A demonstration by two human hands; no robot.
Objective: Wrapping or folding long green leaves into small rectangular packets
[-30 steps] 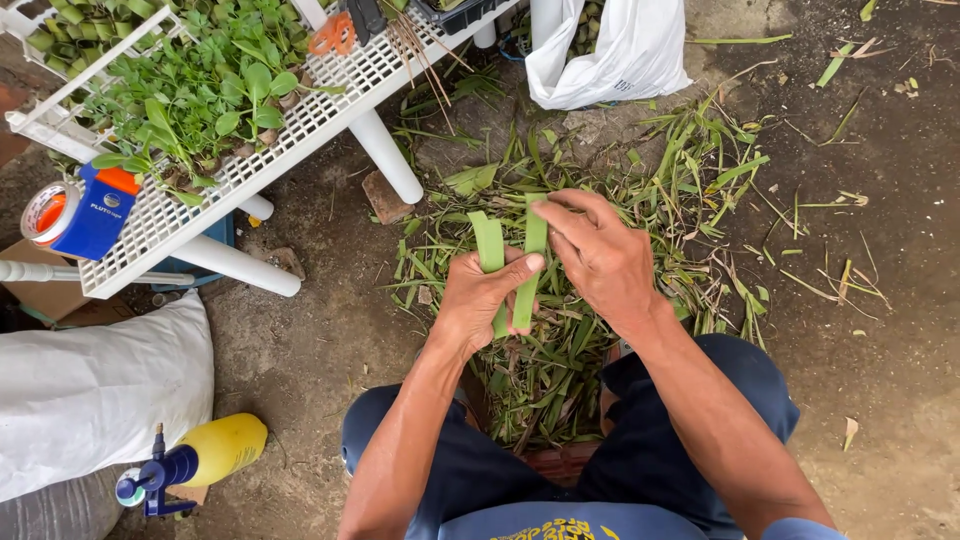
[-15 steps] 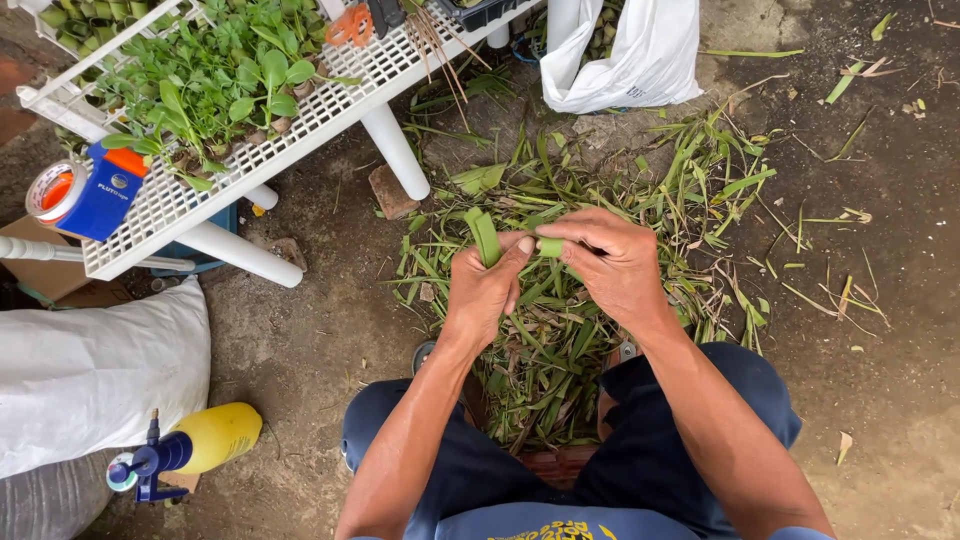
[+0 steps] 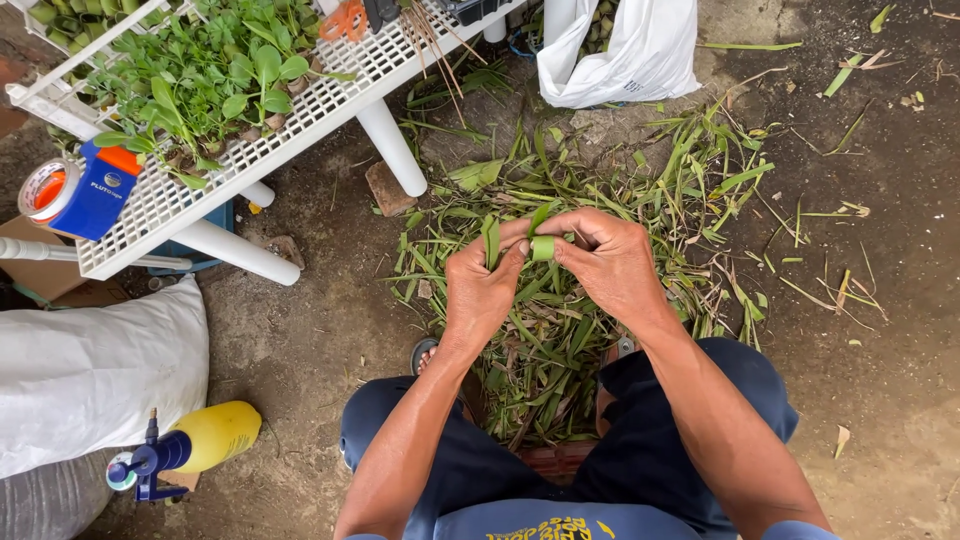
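Note:
My left hand (image 3: pixel 482 285) and my right hand (image 3: pixel 608 262) meet in front of me, both closed on one green leaf strip (image 3: pixel 541 247). The strip bends between my fingertips, and one end sticks up beside my left thumb. Below my hands lies a heap of cut green leaves (image 3: pixel 560 350) on the dirt ground, between my knees. I am squatting in dark shorts.
A white slatted rack (image 3: pixel 300 110) at upper left holds small green plants (image 3: pixel 210 70), a tape dispenser (image 3: pixel 80 190) and orange scissors (image 3: pixel 345 20). A white plastic bag (image 3: pixel 625 55) stands behind the heap. A white sack (image 3: pixel 90 370) and a yellow spray bottle (image 3: pixel 195 445) lie at left.
My hands have moved up and closer together. The leaf strip, held long and upright before, is now folded short between my fingertips.

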